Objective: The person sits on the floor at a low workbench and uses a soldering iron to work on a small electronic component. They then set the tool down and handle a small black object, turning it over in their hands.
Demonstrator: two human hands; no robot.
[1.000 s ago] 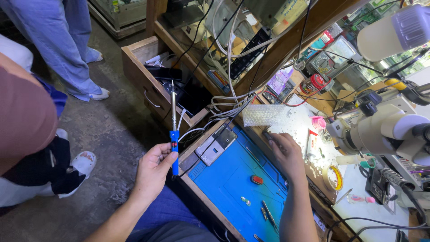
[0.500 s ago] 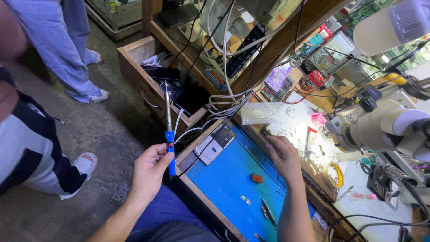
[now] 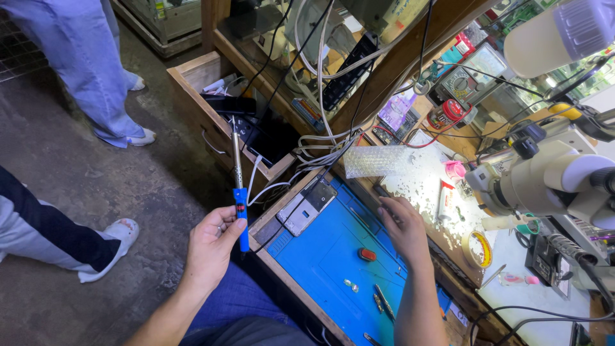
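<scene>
My left hand (image 3: 211, 247) is closed around the blue plastic handle of a soldering iron (image 3: 239, 192), thumb and fingers wrapped on the grip, forearm rising from the lower left. The iron stands nearly upright off the bench edge, its thin metal shaft pointing up toward the open drawer (image 3: 211, 122). My right hand (image 3: 402, 225) lies palm down on the blue mat (image 3: 333, 256), fingers loosely curled and holding nothing, fingertips at the mat's far edge. On the mat, near that hand, sit a small orange piece (image 3: 367, 254) and a dismantled phone (image 3: 307, 206) of grey metal. The drawer is rough bare wood and holds dark boxes and tangled cables. A white microscope (image 3: 544, 182) with smooth casing hangs over the bench to the right.
</scene>
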